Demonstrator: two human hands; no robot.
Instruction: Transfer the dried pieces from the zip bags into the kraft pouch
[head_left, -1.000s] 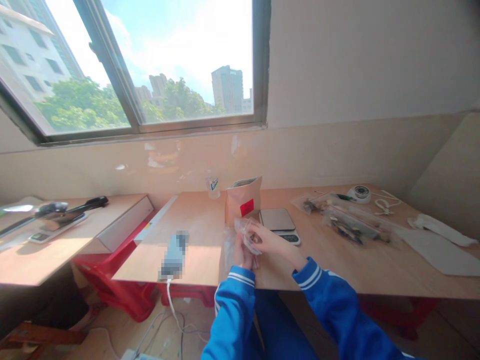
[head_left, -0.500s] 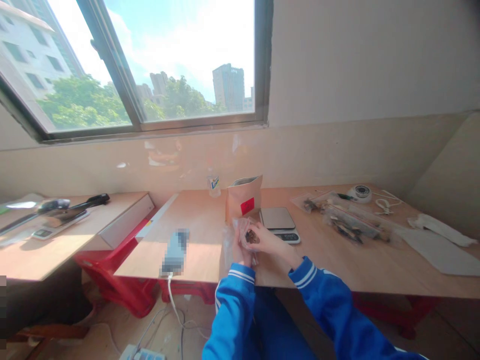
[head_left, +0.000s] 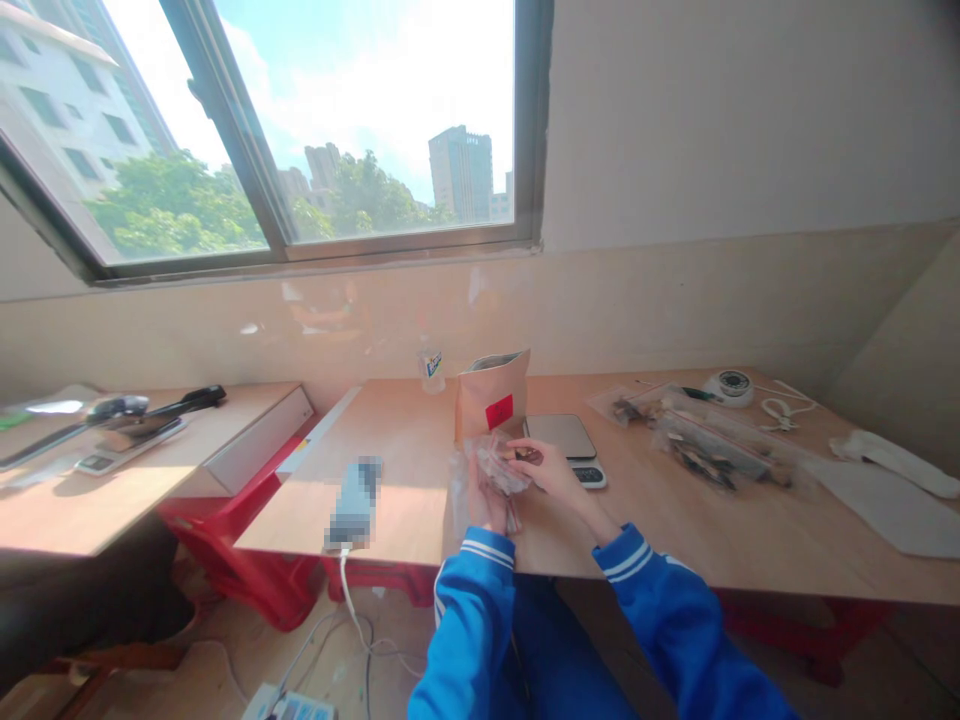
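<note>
My left hand point(head_left: 484, 503) is closed around a crumpled clear plastic bag point(head_left: 495, 461) near the table's front edge. My right hand point(head_left: 561, 476) is at the right side of the bag, its fingers pinching small dark brown dried pieces point(head_left: 527, 455); their exact kind is too small to tell. Just behind the bag a brown paper pouch point(head_left: 474, 396) with a red label stands upright, its top open. A kitchen scale point(head_left: 562, 437) with a metal plate lies beyond my right hand, which covers part of its front.
On the right lie plastic bags of dried pieces point(head_left: 701, 455), a white dome camera point(head_left: 729, 387) and white paper point(head_left: 892, 505). To the left are a blurred-out phone point(head_left: 354, 503) with a cable, a clear bottle point(head_left: 432, 370), and another table's scale point(head_left: 112, 455). Red stools point(head_left: 240, 555) stand below.
My right hand has drawn a little to the right from the bag's mouth, with brown pieces in its fingers. The bag's opening has crumpled inward; my left hand still holds it.
</note>
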